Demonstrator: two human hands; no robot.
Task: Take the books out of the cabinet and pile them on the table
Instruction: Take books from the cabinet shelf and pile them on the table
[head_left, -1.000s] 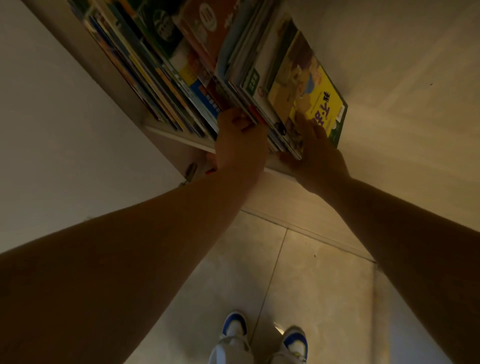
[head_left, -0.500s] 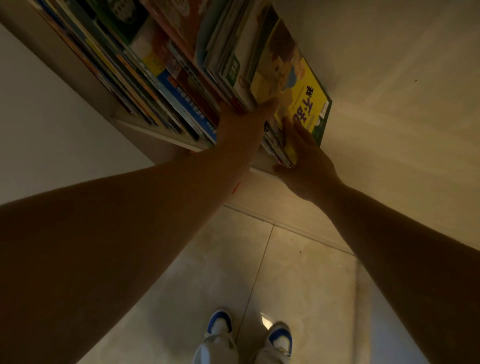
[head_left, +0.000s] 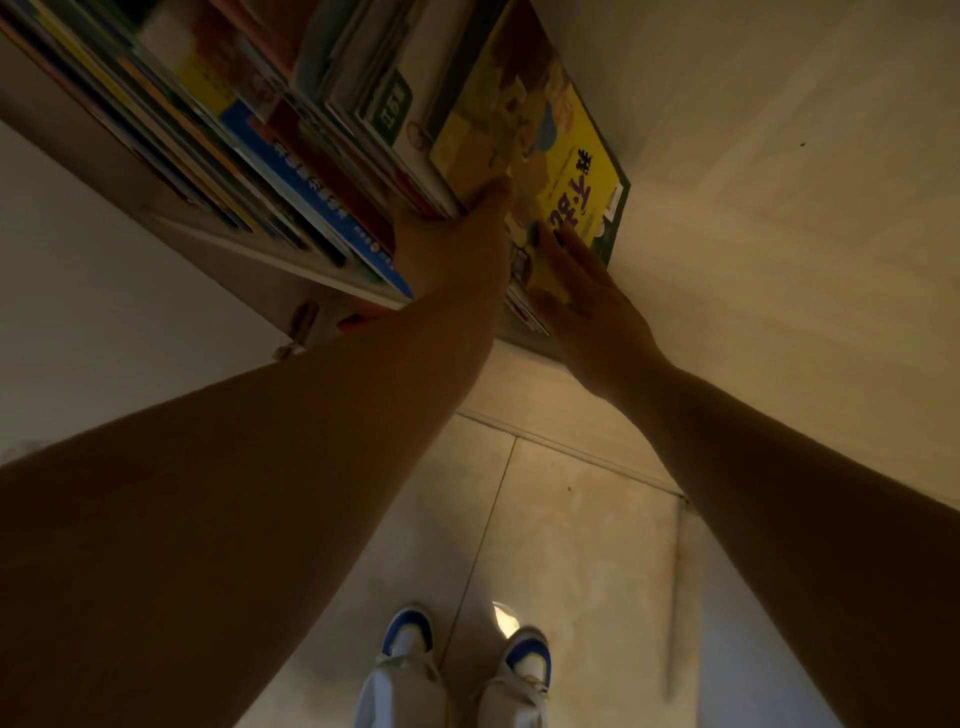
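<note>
Both arms reach fwd into the cabinet (head_left: 249, 280), where a packed row of books (head_left: 291, 156) stands on its shelf. The left hand (head_left: 452, 249) is pushed in between the books, thumb up along a cover edge; its fingers are hidden behind the books, so the grip can't be told. The right hand (head_left: 587, 306) lies w/ straight fingers flat on the cover of the yellow book (head_left: 576, 171), the outermost on the right of the row, beside the cabinet's side wall. No book is out of the row. Below, 2 blue-and-white shoes (head_left: 410, 631) stand on a tiled floor (head_left: 571, 545).
</note>
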